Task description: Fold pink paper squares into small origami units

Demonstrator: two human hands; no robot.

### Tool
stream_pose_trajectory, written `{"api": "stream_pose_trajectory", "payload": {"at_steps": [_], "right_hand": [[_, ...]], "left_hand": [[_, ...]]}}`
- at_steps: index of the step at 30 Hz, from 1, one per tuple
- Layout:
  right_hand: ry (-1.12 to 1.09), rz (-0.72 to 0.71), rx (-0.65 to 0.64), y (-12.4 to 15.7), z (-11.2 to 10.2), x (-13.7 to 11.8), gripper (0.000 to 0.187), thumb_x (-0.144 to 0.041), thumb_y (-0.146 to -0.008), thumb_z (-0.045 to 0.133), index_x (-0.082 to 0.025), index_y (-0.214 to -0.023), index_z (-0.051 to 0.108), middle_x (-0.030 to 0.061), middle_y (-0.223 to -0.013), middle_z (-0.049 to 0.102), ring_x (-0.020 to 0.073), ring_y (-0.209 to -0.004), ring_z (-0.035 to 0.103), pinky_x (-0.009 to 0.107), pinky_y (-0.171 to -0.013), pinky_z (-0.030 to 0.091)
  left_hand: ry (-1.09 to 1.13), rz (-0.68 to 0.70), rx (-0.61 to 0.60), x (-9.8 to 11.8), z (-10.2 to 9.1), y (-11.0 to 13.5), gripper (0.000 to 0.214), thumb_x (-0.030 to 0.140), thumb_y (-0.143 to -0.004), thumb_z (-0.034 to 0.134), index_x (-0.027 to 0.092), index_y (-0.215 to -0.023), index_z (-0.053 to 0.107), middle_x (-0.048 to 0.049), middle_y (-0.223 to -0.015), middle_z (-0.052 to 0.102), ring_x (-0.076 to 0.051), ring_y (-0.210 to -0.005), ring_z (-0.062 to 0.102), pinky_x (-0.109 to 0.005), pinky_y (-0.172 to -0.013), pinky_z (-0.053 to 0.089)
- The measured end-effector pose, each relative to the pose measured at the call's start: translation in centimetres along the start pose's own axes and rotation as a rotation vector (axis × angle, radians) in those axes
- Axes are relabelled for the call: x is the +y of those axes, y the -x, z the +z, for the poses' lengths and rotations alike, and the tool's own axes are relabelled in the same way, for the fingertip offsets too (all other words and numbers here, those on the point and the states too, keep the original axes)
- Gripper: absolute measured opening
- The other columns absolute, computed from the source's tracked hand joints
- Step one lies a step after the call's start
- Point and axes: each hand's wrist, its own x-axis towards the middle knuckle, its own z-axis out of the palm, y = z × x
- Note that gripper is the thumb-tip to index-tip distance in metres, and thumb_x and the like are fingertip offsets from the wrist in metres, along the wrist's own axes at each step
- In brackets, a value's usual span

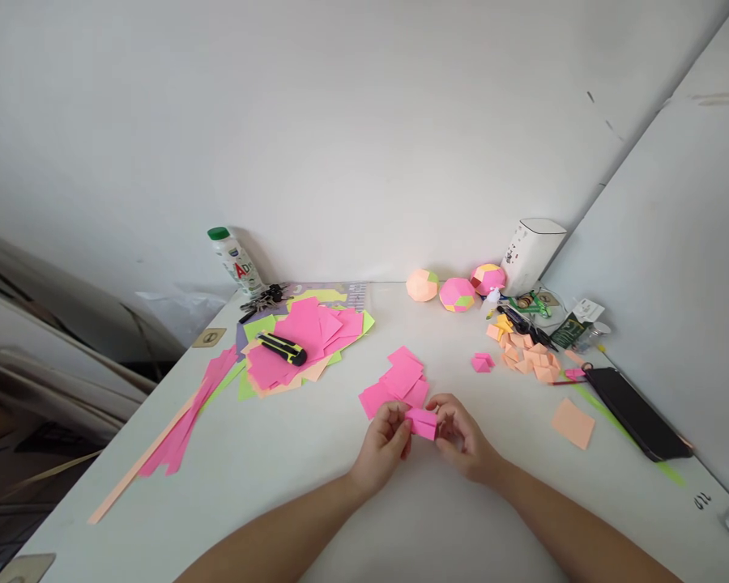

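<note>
A small folded piece of pink paper (423, 423) is held between my two hands, just above the white table. My left hand (384, 444) pinches its left end between thumb and fingers. At its right end, my right hand (465, 441) has thumb and forefinger closed on the edge, with the other fingers curled. Right behind my hands lie several loose pink paper squares (403, 374), partly overlapping. A folded pink unit (482, 362) sits to the right of them, close to a heap of folded peach paper pieces (530, 356).
Left of my hands, a yellow-black utility knife (282, 348) rests on coloured sheets (307, 328), with paper strips (185, 413) alongside. Paper balls (457, 295), a white box (533, 255) and a bottle (236, 261) stand along the wall. A peach square (573, 423) and black phone (635, 411) lie right.
</note>
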Motion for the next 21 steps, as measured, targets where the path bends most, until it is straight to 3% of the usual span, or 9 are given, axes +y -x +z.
{"api": "stream_pose_trajectory", "payload": {"at_steps": [3, 5, 8, 11, 14, 16, 21], "right_hand": [[0.073, -0.054, -0.008, 0.0, -0.1, 0.3, 0.035, -0.008, -0.075, 0.051, -0.025, -0.105, 0.049, 0.0097, -0.119, 0.042, 0.0143, -0.074, 0.051, 0.027, -0.058, 0.044], [0.102, -0.05, 0.023, 0.0, -0.1, 0.8, 0.034, -0.01, -0.077, 0.051, -0.026, -0.107, 0.051, 0.0097, -0.12, 0.041, 0.0129, -0.07, 0.05, 0.025, -0.054, 0.044], [0.101, -0.023, 0.028, -0.1, -0.1, 1.5, 0.02, -0.017, -0.082, 0.053, -0.024, -0.1, 0.056, 0.0082, -0.117, 0.043, 0.0075, -0.056, 0.044, 0.024, -0.05, 0.042], [0.073, -0.008, 0.049, -0.2, -0.3, 1.6, 0.007, -0.025, -0.084, 0.055, -0.022, -0.09, 0.058, 0.0079, -0.114, 0.045, 0.0101, -0.062, 0.048, 0.025, -0.054, 0.044], [0.045, 0.02, 0.057, -0.3, -0.3, 1.2, 0.011, -0.03, -0.085, 0.055, -0.02, -0.082, 0.058, 0.0085, -0.11, 0.048, 0.0154, -0.076, 0.052, 0.027, -0.061, 0.045], [0.024, 0.032, 0.05, -0.4, -0.3, 0.8, 0.015, -0.032, -0.085, 0.056, -0.019, -0.078, 0.058, 0.0082, -0.104, 0.051, 0.0166, -0.079, 0.052, 0.027, -0.064, 0.044], [-0.014, 0.142, -0.002, -0.5, -0.2, 0.1, 0.02, -0.034, -0.084, 0.057, -0.017, -0.073, 0.058, 0.0012, -0.072, 0.051, 0.0136, -0.065, 0.047, 0.026, -0.059, 0.039]], "left_hand": [[-0.043, -0.043, 0.013, 0.4, 0.1, 0.1, 0.038, 0.051, -0.081, 0.054, 0.018, -0.1, 0.049, 0.006, -0.063, 0.045, -0.006, -0.045, 0.04, -0.021, -0.045, 0.032], [-0.065, -0.069, 0.002, 0.6, 0.0, 0.2, 0.045, 0.053, -0.079, 0.055, 0.016, -0.105, 0.051, 0.0062, -0.06, 0.044, -0.007, -0.046, 0.04, -0.022, -0.046, 0.033], [-0.109, -0.062, -0.059, 0.7, 0.0, 0.2, 0.048, 0.054, -0.079, 0.054, 0.015, -0.106, 0.056, 0.0057, -0.057, 0.044, -0.008, -0.048, 0.039, -0.023, -0.048, 0.033], [-0.183, -0.019, -0.133, 0.8, -0.1, 0.3, 0.04, 0.05, -0.083, 0.052, 0.015, -0.101, 0.062, 0.0005, -0.065, 0.054, -0.011, -0.056, 0.045, -0.025, -0.055, 0.037], [-0.252, 0.024, -0.173, 1.0, -0.2, 0.3, 0.035, 0.046, -0.085, 0.051, 0.015, -0.092, 0.065, -0.0036, -0.075, 0.06, -0.014, -0.068, 0.05, -0.026, -0.064, 0.04], [-0.274, 0.035, -0.162, 1.0, -0.2, 0.3, 0.033, 0.045, -0.084, 0.052, 0.014, -0.083, 0.063, -0.002, -0.071, 0.056, -0.012, -0.065, 0.047, -0.025, -0.061, 0.038], [-0.147, -0.023, -0.111, 0.7, 0.0, 0.2, 0.033, 0.046, -0.08, 0.058, 0.016, -0.072, 0.047, 0.0047, -0.061, 0.045, -0.006, -0.05, 0.035, -0.02, -0.048, 0.028]]}}
